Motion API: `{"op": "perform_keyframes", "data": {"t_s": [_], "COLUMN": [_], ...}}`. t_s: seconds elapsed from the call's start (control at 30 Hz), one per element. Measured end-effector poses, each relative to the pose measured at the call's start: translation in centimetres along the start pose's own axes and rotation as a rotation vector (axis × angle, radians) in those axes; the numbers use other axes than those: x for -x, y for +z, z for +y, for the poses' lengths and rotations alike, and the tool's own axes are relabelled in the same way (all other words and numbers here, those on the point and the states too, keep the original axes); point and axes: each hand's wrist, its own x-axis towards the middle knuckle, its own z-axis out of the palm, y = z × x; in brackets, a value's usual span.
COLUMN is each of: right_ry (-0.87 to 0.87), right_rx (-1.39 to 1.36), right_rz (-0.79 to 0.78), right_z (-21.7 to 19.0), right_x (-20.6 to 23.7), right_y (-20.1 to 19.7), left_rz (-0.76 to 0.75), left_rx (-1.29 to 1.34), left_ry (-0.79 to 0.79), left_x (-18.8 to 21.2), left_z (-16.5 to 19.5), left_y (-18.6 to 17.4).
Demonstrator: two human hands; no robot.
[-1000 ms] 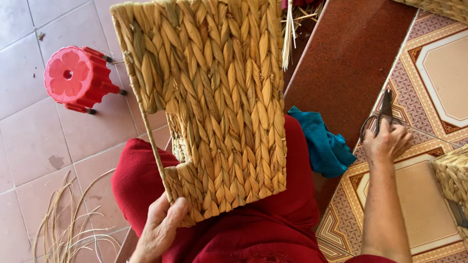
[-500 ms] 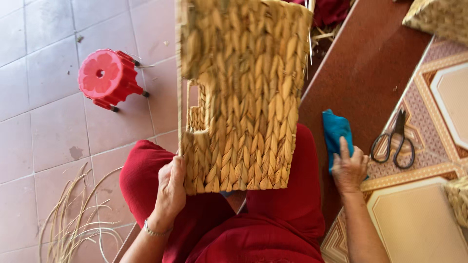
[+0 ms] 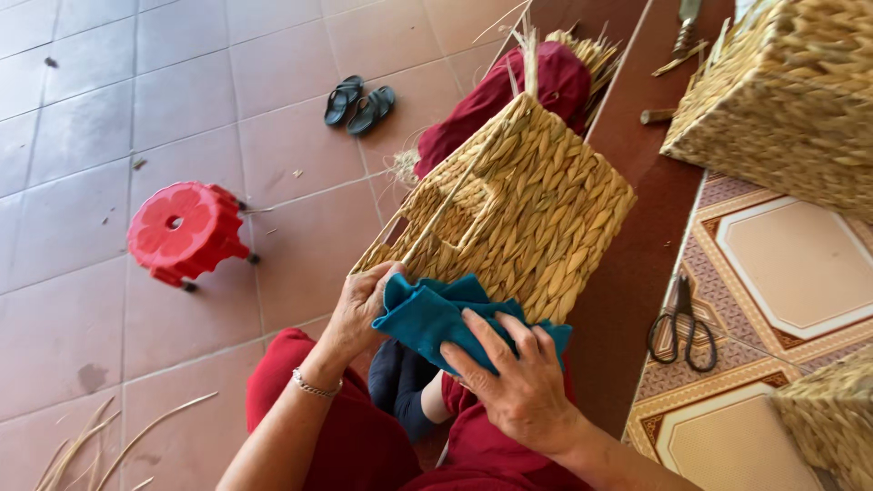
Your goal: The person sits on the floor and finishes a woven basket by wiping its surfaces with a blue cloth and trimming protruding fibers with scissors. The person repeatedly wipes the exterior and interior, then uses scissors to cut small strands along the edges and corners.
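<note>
A woven straw basket (image 3: 536,200) with a cut-out handle hole lies tilted across my lap, its open mouth facing left. My left hand (image 3: 364,305) grips the basket's near rim. My right hand (image 3: 514,377) presses a teal cloth (image 3: 432,314) against the basket's near side, fingers spread over the cloth. My red trousers (image 3: 346,427) show below both hands.
A red plastic stool (image 3: 182,232) stands on the tiled floor at left, with dark sandals (image 3: 359,100) beyond it. Black scissors (image 3: 682,323) lie on the patterned floor at right. Another woven basket (image 3: 782,100) sits top right, a third (image 3: 832,423) bottom right. Loose straw strands (image 3: 100,445) lie bottom left.
My right hand left the scissors, picked up the teal cloth and brought it onto the basket. The basket has tipped from upright to lying slanted, and my left hand moved to its rim.
</note>
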Motion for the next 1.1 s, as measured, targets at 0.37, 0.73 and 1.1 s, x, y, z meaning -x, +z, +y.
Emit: {"op": "perform_keyframes", "data": {"t_s": [0.37, 0.73, 1.1], "right_ry": [0.353, 0.073, 0.364], "right_rx": [0.433, -0.016, 0.428], "right_rz": [0.218, -0.008, 0.166], "right_z": [20.1, 3.5, 15.8], "right_x": [-7.4, -0.3, -7.4], "right_y": [5.9, 1.9, 5.8], "left_rz": [-0.031, 0.097, 0.189], "left_rx": [-0.183, -0.119, -0.172], "left_ry": [0.126, 0.040, 0.170], "left_x": [-1.1, -0.9, -0.3], "left_z": [1.3, 1.8, 1.3], "left_y": [-0.7, 0.3, -0.3]}}
